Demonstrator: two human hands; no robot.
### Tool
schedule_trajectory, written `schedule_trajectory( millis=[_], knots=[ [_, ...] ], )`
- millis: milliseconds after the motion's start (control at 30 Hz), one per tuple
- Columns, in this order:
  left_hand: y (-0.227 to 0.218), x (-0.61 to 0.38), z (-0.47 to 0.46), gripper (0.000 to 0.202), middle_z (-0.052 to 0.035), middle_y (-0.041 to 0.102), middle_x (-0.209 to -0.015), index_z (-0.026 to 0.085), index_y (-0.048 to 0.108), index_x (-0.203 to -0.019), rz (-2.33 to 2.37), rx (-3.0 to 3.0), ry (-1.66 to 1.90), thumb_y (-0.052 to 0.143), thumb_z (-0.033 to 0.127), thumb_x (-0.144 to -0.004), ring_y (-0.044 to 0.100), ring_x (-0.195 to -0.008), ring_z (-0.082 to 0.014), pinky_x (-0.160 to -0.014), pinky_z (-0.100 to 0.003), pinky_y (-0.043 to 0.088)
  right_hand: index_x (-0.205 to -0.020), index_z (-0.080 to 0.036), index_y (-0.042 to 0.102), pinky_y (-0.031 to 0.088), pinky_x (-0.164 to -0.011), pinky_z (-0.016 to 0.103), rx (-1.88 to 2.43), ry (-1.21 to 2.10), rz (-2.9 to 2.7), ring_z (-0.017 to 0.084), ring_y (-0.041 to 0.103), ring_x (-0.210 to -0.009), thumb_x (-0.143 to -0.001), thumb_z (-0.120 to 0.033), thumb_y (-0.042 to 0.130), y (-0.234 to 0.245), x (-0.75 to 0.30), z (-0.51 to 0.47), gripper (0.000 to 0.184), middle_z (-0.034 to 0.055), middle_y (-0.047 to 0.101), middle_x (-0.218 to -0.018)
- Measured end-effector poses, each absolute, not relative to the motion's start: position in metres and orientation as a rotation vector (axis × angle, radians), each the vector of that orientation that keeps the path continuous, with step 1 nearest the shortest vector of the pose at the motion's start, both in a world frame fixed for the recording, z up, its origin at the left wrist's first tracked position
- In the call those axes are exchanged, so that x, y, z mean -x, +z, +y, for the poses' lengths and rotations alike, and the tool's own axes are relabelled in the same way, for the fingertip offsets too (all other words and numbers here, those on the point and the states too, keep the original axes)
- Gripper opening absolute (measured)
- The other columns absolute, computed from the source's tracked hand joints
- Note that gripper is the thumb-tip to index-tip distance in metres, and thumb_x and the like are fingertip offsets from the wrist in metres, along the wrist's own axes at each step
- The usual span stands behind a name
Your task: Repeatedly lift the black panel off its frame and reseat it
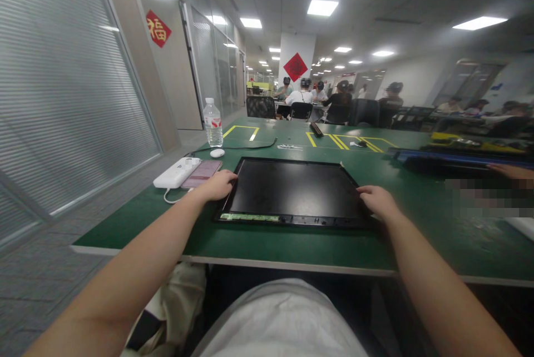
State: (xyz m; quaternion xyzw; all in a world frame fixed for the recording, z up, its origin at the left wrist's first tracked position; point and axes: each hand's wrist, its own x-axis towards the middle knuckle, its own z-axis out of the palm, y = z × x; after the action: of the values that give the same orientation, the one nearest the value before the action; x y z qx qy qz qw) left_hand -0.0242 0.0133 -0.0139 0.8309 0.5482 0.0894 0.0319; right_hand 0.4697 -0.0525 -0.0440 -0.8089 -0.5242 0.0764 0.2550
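Observation:
A flat black panel (292, 187) in a thin frame lies on the green table (417, 207) in front of me, with a pale green strip along its near left edge. My left hand (217, 184) rests on the panel's left edge, fingers curled over it. My right hand (377, 201) lies on the panel's right edge, fingers bent onto the frame. Both hands grip the panel at its sides while it lies flat on the table.
Left of the panel lie a pink phone (201, 173) and a white power bank (175, 173) with a cable. Behind them stand a water bottle (213, 122) and a white mouse (217, 152). Another person's hand (511, 170) reaches in at the right. People sit at far tables.

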Motion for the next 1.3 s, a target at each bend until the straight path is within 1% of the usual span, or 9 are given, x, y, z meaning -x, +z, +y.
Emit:
schedule_trajectory(
  millis=[133,300,433,567,833,967,1067,1200,1300],
  knots=[
    [-0.015,0.026,0.015,0.060,-0.0159,0.068,-0.138,0.012,0.071,-0.130,1.650,-2.521,0.348,0.048,0.011,-0.075,0.061,-0.131,-0.0291,-0.115,-0.036,0.042,-0.103,-0.020,0.082,0.057,-0.084,0.035,2.155,0.244,-1.375,0.026,0.072,-0.092,-0.076,-0.011,0.058,-0.047,-0.474,-0.050,0.038,0.0085,0.078,-0.100],
    [-0.014,0.026,0.014,0.061,-0.0184,0.067,-0.139,0.009,0.071,-0.130,1.629,-2.503,0.356,0.047,0.013,-0.075,0.060,-0.132,-0.0311,-0.116,-0.037,0.041,-0.101,-0.020,0.081,0.056,-0.071,0.031,2.093,0.340,-1.354,0.024,0.071,-0.080,-0.070,-0.010,0.060,-0.052,-0.481,-0.046,0.039,0.0072,0.078,-0.091],
    [-0.013,0.025,0.013,0.060,-0.0170,0.068,-0.138,0.010,0.073,-0.128,1.627,-2.486,0.381,0.048,0.014,-0.074,0.061,-0.131,-0.0318,-0.116,-0.038,0.040,-0.099,-0.020,0.081,0.056,-0.073,0.031,2.069,0.348,-1.339,0.023,0.071,-0.083,-0.067,-0.008,0.059,-0.055,-0.485,-0.043,0.041,0.0078,0.078,-0.094],
    [-0.014,0.025,0.012,0.059,-0.0141,0.069,-0.136,0.013,0.074,-0.127,1.640,-2.474,0.398,0.049,0.016,-0.073,0.061,-0.130,-0.0304,-0.116,-0.036,0.041,-0.102,-0.019,0.080,0.055,-0.072,0.030,2.044,0.443,-1.292,0.023,0.071,-0.081,-0.066,-0.005,0.057,-0.057,-0.486,-0.042,0.045,0.0086,0.078,-0.097],
    [-0.014,0.024,0.009,0.057,-0.0162,0.066,-0.140,0.013,0.071,-0.130,1.699,-2.490,0.339,0.046,0.016,-0.080,0.059,-0.132,-0.0300,-0.116,-0.036,0.040,-0.098,-0.018,0.081,0.054,-0.069,0.027,1.996,0.515,-1.227,0.021,0.071,-0.081,-0.064,-0.002,0.053,-0.053,-0.483,-0.045,0.046,0.0075,0.078,-0.093],
    [-0.015,0.024,0.010,0.055,-0.0184,0.066,-0.139,0.010,0.068,-0.131,1.761,-2.496,0.314,0.046,0.017,-0.081,0.058,-0.133,-0.0321,-0.115,-0.042,0.041,-0.095,-0.018,0.082,0.053,-0.067,0.026,2.005,0.483,-1.203,0.021,0.070,-0.080,-0.064,-0.003,0.054,-0.050,-0.480,-0.046,0.045,0.0073,0.078,-0.090],
    [-0.016,0.025,0.009,0.056,-0.0158,0.068,-0.138,0.014,0.066,-0.133,1.710,-2.452,0.326,0.045,0.015,-0.081,0.060,-0.131,-0.0299,-0.114,-0.041,0.042,-0.096,-0.018,0.082,0.053,-0.065,0.026,1.985,0.478,-1.216,0.021,0.070,-0.077,-0.063,-0.005,0.055,-0.051,-0.480,-0.046,0.044,0.0079,0.077,-0.086],
    [-0.015,0.026,0.006,0.058,-0.0147,0.065,-0.143,0.017,0.061,-0.139,1.668,-2.357,0.403,0.045,0.018,-0.083,0.062,-0.131,-0.0283,-0.110,-0.038,0.046,-0.097,-0.019,0.082,0.053,-0.062,0.025,1.957,0.470,-1.257,0.020,0.070,-0.075,-0.064,-0.009,0.057,-0.055,-0.482,-0.045,0.043,0.0075,0.077,-0.087],
    [-0.015,0.026,0.004,0.063,-0.0127,0.065,-0.144,0.020,0.057,-0.145,1.668,-2.288,0.438,0.047,0.018,-0.082,0.063,-0.130,-0.0289,-0.107,-0.040,0.049,-0.100,-0.019,0.082,0.052,-0.061,0.025,1.989,0.473,-1.250,0.019,0.069,-0.071,-0.066,-0.009,0.057,-0.056,-0.482,-0.045,0.044,0.0067,0.076,-0.082]
  ],
)
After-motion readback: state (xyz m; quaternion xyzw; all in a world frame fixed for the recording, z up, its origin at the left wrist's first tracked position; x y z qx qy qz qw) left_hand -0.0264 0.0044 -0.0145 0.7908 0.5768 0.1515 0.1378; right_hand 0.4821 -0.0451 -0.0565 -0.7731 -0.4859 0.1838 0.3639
